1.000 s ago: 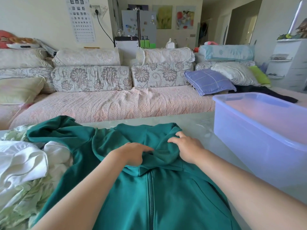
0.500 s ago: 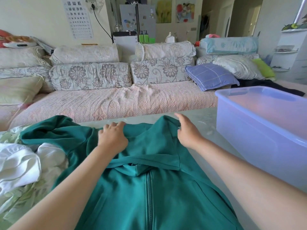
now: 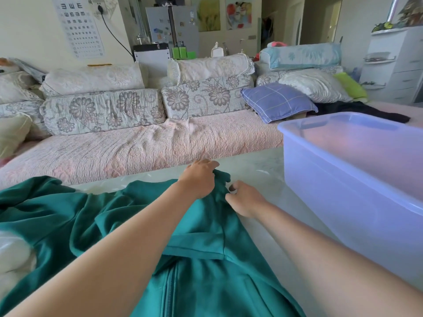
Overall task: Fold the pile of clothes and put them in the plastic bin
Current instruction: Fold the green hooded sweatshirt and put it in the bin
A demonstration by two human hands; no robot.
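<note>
Both hands have slid toward the plastic bin (image 3: 343, 197) in the last half second, off the middle of the hood and onto its corner nearest the bin. My left hand (image 3: 199, 177) reaches across, fingers curled over that corner of the green hoodie (image 3: 206, 282). My right hand (image 3: 245, 201), just beside it on the bin side, has thumb and fingers curled and seems to pinch the hood's edge. The hoodie lies zip-up on the counter (image 3: 263, 165) beside the bin, not yet folded. The rest of the pile (image 3: 13, 255) sits on the hoodie's far side from the bin. I judge the risk to be skew. Pulling on one corner could drag the whole body toward the bin, and the sleeve bunched up toward the pile may catch there and spoil the fold.
</note>
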